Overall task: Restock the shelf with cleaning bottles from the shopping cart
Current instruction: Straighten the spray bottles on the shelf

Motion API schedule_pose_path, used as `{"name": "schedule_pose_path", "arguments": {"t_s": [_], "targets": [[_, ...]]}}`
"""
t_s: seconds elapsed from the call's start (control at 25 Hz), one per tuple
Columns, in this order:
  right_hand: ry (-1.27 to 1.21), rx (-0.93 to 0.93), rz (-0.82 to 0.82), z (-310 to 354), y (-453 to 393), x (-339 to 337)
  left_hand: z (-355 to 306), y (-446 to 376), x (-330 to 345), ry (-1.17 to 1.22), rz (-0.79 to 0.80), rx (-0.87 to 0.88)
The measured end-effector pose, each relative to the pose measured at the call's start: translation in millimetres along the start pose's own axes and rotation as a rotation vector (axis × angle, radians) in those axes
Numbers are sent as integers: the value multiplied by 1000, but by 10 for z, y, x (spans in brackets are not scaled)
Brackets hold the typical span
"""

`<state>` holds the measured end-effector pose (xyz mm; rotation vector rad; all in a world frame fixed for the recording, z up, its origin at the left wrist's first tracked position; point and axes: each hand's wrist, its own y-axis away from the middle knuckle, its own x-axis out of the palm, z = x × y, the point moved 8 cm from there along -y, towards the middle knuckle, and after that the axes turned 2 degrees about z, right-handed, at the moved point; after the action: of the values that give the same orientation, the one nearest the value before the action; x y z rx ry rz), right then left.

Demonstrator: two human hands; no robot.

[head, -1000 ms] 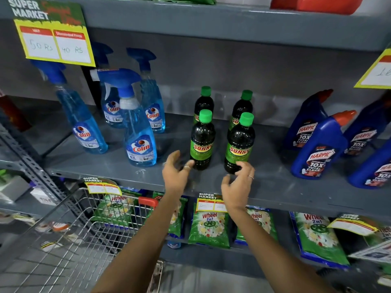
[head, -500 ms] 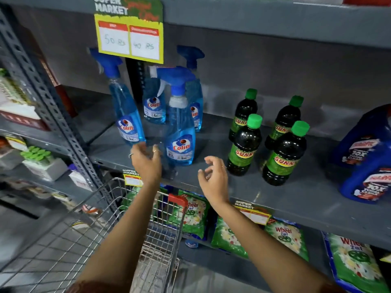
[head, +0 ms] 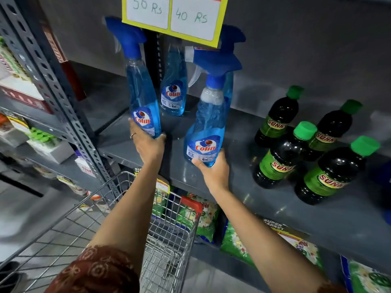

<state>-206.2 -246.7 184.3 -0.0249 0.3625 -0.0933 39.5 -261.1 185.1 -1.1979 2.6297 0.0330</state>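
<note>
As hands (head: 148, 144) (head: 213, 172) grip, 2 Colin bottles (head: 143, 115) (head: 205, 144) upright

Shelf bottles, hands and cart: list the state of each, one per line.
Left spray bottle: upright on the shelf, base gripped by the left hand.
Front spray bottle: tilted, base gripped by the right hand.
Back spray bottle: upright, untouched.
Four green-capped bottles: upright, caps on.
Cart: no bottles visible inside.
</note>
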Motion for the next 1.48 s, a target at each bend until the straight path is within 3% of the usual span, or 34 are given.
{"name": "schedule_pose_path", "arguments": {"t_s": [0.24, 0.8, 0.96, 1.08, 1.24, 1.48], "targets": [[32, -34, -56, 26, -88, 30, 19, 61, -109, 32, -100, 49], [8, -100, -52, 54, -27, -2, -1, 63, -69, 9, -51, 46], [-101, -16, 1, -1, 57, -66, -17, 213, -84, 92, 27, 2], [-194, -57, -174, -89, 368, -389, -77, 647, -111, 167, 6, 21], [-48, -307, -442, -23, 677, -1128, -447, 1452, 84, 152, 8, 268], [158, -447, -658, -71, 791, -2476, -1194, 2389, 680, 107, 220, 521]]}}
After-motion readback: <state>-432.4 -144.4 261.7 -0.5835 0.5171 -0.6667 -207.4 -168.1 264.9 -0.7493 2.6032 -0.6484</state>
